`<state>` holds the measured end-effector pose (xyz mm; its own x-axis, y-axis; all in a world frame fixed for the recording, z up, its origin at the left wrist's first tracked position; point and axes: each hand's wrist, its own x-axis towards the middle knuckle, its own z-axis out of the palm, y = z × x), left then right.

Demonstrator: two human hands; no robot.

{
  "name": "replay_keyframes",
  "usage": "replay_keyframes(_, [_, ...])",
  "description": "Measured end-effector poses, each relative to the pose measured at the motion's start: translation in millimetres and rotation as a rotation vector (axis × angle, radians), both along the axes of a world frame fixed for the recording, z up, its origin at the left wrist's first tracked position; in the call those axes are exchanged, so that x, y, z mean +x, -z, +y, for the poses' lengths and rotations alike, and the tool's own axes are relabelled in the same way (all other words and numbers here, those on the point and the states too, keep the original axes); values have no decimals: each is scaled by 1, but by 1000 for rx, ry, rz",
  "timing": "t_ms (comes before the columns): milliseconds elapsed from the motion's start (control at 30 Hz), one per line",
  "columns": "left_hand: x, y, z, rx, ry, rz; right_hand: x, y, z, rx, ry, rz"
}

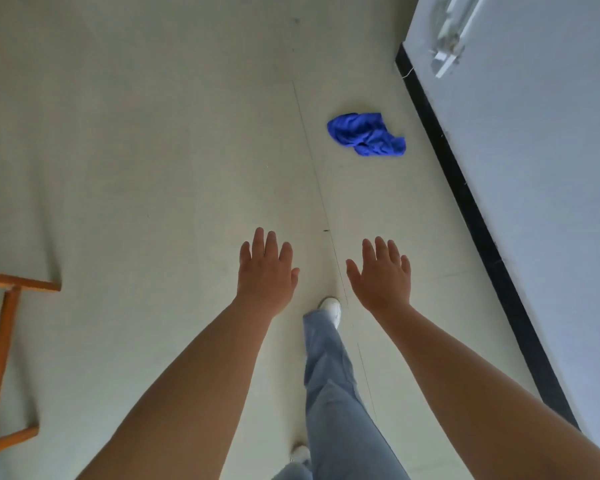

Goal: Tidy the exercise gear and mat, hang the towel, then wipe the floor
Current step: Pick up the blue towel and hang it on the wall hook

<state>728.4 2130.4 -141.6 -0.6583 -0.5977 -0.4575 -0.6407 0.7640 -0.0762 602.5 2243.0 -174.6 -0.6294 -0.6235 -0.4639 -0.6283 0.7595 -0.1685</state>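
The floor (136,150) is seen bare across most of the view, pale and unmarked apart from a thin seam; no mat or exercise gear is shown on it, so that tidying is judged done or out of view. A wall (534,168) with a dark skirting runs from 12 o'clock down to 4 o'clock. A wooden frame (0,341) is caught at the 9 o'clock edge. One leg (333,393) in pale jeans is placed forward at 6 o'clock.

The left hand (265,271) and right hand (381,275) are held out flat below centre, fingers straight and spread, with nothing gripped.

The cloth (366,134), blue and crumpled, lies on the floor at 1 o'clock, near the skirting and well apart from both hands. Whether it is the towel to be hung or the wiping rag cannot be told; either way it is not yet picked up, and the wiping appears still to be done.
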Motion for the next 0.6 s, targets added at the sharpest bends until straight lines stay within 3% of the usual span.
replay_keyframes(333, [-202,-18,-222,34,95,32,-200,-25,-208,-7,74,66])
replay_keyframes(600, [-355,-1,-401,75,266,42,-331,1,-369,26,255,60])
